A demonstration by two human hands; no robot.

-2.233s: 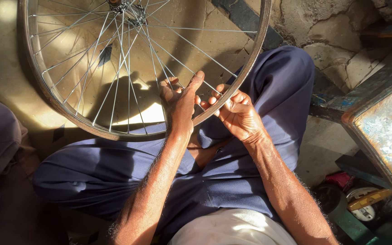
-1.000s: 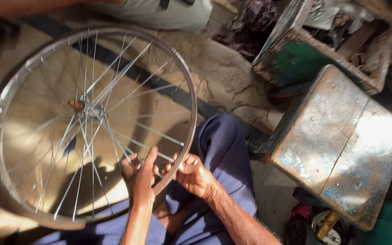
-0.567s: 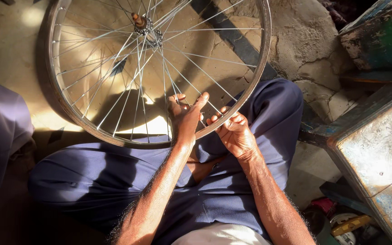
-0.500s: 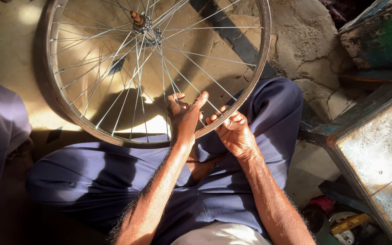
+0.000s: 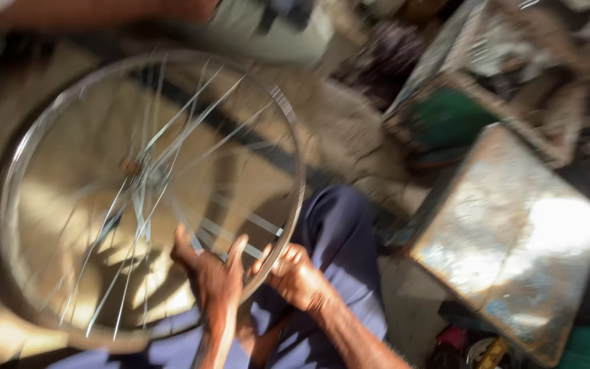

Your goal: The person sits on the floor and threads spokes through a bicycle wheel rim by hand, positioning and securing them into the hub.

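Both hands, left hand [image 5: 214, 277] and right hand [image 5: 295, 273], are clamping the spoked wheel's rim [image 5: 293, 205], steadying it over the lap.

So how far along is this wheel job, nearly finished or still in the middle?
Looks mid-job, though the picture is blurred. Done: the spokes are laced from hub to rim of the bicycle wheel. In hand: the left hand and right hand grip the rim's near edge, over the lap. Left: the rim is bare, with no tyre showing.
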